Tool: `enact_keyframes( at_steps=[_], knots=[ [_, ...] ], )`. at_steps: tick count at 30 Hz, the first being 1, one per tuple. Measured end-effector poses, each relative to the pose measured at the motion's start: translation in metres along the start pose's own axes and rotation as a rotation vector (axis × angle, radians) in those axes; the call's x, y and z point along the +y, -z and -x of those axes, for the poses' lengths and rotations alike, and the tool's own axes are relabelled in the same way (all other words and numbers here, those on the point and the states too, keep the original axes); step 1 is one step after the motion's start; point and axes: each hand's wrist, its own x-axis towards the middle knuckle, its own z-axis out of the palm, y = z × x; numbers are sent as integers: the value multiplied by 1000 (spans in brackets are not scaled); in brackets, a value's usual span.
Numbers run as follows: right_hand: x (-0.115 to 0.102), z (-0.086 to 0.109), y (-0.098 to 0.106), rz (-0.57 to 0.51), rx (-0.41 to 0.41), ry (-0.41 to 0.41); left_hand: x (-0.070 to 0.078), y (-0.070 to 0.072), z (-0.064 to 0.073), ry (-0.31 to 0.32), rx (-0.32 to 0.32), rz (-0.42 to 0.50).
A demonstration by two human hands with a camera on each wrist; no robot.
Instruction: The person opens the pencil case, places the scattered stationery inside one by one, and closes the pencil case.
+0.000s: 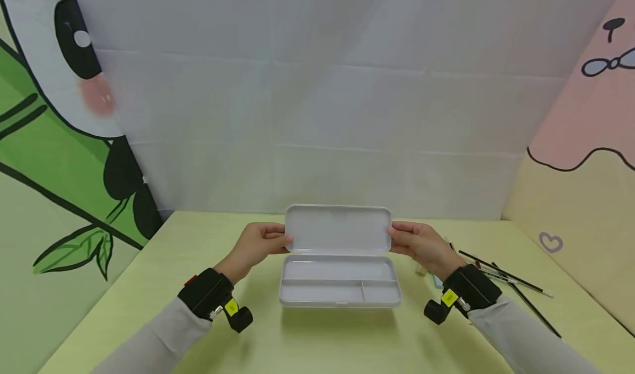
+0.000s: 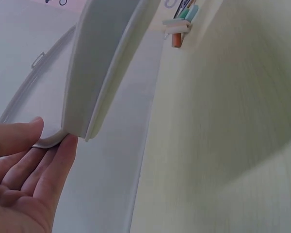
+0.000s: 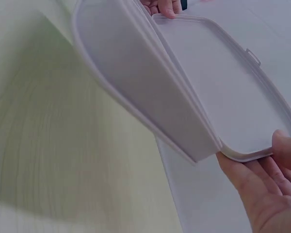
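Observation:
A white plastic pencil case (image 1: pixel 319 290) hangs with its lid raised, over a shadow on the table. One long compartment and two shorter ones show inside its base, with nothing visible in them. My left hand (image 1: pixel 255 247) pinches the left end of the lid (image 1: pixel 339 229), thumb on the inner face and fingers behind. At the lid's opposite end, my right hand (image 1: pixel 424 247) pinches it the same way. Both wrist views show the base tilted away from the lid at the hinge, and a small latch loop (image 3: pixel 253 57) on the lid's edge.
Several thin dark sticks, perhaps pencils (image 1: pixel 533 308), lie crossed on the right of the pale yellow table (image 1: pixel 198 330). Small light blocks and an orange-brown piece (image 2: pixel 176 40) lie near them. A white cloth (image 1: pixel 317 115) hangs behind the table; printed side panels flank it.

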Motion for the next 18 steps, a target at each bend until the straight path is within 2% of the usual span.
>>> enact_keyframes(
  at_steps=[11,18],
  knots=[
    [19,-23,6,-14,80,-36,-14,-8,-32,68,-20,-31],
    [37,-36,7,-28,112,-57,-26,-10,-44,89,-59,-83]
  ],
)
